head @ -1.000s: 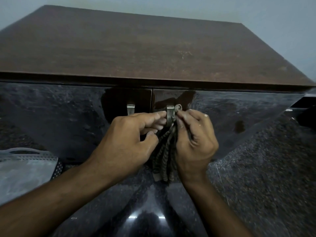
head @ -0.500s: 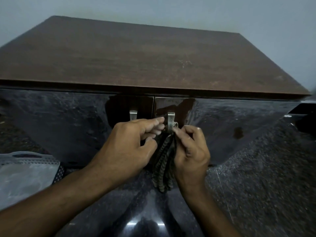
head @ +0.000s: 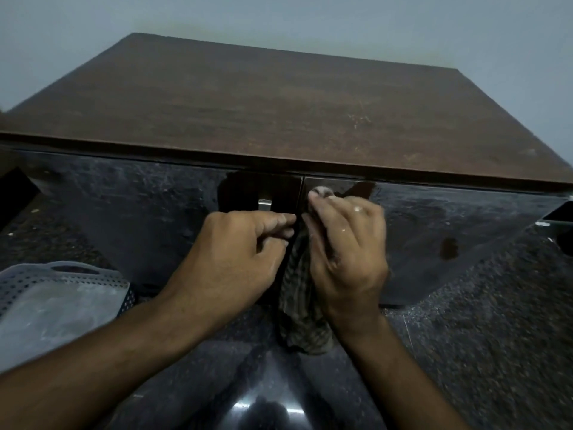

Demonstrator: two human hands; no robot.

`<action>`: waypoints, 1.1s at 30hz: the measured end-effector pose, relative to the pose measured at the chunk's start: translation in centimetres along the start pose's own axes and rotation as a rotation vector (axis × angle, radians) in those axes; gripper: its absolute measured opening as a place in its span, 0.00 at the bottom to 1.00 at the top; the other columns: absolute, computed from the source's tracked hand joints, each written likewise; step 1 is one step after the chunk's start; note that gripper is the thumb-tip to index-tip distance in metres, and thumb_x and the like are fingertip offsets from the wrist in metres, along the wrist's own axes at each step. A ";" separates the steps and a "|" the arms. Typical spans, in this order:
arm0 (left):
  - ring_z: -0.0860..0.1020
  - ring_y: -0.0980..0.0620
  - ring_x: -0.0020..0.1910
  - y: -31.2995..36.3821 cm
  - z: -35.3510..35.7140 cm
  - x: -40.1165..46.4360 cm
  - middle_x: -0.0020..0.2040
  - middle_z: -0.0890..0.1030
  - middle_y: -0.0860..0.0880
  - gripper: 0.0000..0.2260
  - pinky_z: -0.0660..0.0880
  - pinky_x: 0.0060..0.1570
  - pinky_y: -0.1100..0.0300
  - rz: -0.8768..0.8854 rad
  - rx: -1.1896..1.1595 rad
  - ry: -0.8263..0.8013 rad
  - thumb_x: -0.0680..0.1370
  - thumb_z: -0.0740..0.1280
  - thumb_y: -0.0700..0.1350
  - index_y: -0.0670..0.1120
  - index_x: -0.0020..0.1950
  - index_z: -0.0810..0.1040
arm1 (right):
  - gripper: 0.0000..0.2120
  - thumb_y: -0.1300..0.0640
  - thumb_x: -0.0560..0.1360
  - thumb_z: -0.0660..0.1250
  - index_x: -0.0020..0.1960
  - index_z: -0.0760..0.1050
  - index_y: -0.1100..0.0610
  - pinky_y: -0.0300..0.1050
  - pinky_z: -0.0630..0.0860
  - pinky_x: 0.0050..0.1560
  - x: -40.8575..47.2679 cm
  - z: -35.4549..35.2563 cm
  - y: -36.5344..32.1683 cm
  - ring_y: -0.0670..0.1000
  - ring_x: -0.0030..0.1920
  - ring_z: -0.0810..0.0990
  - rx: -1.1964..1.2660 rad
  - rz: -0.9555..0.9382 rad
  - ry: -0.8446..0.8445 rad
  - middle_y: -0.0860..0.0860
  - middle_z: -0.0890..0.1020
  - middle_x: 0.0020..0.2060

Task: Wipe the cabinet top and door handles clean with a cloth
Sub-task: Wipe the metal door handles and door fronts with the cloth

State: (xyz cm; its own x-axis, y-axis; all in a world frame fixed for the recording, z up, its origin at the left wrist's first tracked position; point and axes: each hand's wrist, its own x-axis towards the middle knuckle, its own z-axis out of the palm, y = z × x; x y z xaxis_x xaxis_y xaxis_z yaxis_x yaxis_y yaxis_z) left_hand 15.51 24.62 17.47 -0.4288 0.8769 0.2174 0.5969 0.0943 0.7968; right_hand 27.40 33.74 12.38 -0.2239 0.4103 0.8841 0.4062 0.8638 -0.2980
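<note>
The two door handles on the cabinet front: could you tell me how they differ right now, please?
The left door handle is bare, its metal tab showing above the left hand. The right door handle is hidden under the striped cloth, which the right hand presses over it. The left hand grips the cloth too, beside the bare handle. Both handles sit near the top of their glossy dark doors, either side of the centre seam.

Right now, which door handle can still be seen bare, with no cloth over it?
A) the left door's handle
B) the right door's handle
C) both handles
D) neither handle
A: the left door's handle shows as bare metal above the left hand, while the right hand holds the striped cloth bunched over the spot where the right door's handle sits, hiding it.
</note>
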 end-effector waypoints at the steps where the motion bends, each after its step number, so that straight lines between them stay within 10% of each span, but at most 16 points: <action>1: 0.82 0.65 0.50 0.1 -0.2 -0.1 0.51 0.85 0.57 0.17 0.78 0.56 0.67 -0.001 0.009 -0.006 0.76 0.66 0.37 0.50 0.62 0.82 | 0.10 0.64 0.77 0.72 0.58 0.83 0.61 0.51 0.71 0.57 -0.5 -0.1 0.4 0.54 0.54 0.76 -0.060 -0.023 -0.010 0.54 0.85 0.52; 9: 0.80 0.68 0.52 -0.1 -0.1 0.0 0.52 0.84 0.60 0.15 0.76 0.55 0.71 0.039 -0.023 -0.024 0.76 0.67 0.37 0.49 0.61 0.82 | 0.05 0.58 0.78 0.71 0.50 0.86 0.55 0.53 0.65 0.50 -4.2 1.2 3.5 0.53 0.52 0.77 -0.203 -0.336 -0.041 0.47 0.87 0.47; 26: 0.85 0.52 0.46 -0.2 -0.2 0.5 0.46 0.85 0.49 0.18 0.80 0.47 0.61 0.208 -0.281 0.343 0.74 0.60 0.30 0.42 0.56 0.83 | 0.10 0.60 0.81 0.67 0.52 0.87 0.54 0.61 0.73 0.43 1.9 -0.3 1.9 0.53 0.48 0.77 -0.008 -0.210 0.164 0.45 0.87 0.50; 33: 0.85 0.56 0.47 -0.2 0.0 0.6 0.47 0.85 0.52 0.17 0.80 0.48 0.63 0.177 -0.238 0.253 0.74 0.61 0.33 0.43 0.57 0.83 | 0.11 0.67 0.73 0.74 0.51 0.87 0.54 0.62 0.70 0.46 0.6 -0.4 1.9 0.61 0.43 0.78 0.056 0.053 0.158 0.47 0.87 0.48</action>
State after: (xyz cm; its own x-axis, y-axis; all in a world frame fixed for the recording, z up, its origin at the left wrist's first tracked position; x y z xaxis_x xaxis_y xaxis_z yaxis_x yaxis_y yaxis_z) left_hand 15.14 25.17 17.45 -0.5046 0.7228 0.4721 0.5155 -0.1864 0.8364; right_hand 28.35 35.49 12.48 -0.0599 0.4081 0.9110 0.3628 0.8591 -0.3610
